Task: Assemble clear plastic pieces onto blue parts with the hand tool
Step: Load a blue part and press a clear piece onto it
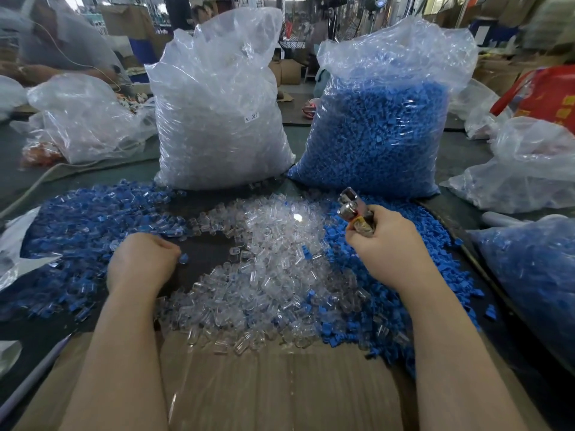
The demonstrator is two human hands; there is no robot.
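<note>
Clear plastic pieces [273,275] are lying heaped mid-table, blue parts [385,275] spreading just right of that heap. Right hand [385,244] is gripping the metal hand tool [353,209]; left hand [141,262] is curling beside a blue piece, contents hidden. Pieces look light, stiff, slippery: pinching one by its sides seems best.

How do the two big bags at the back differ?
The left bag holds clear pieces; the right bag holds blue parts. The left bag carries a small white label; the right bag shows none. The left bag looks fuller, the right bag's top part slack. Both are clear plastic, upright and open-topped on the table.
</note>
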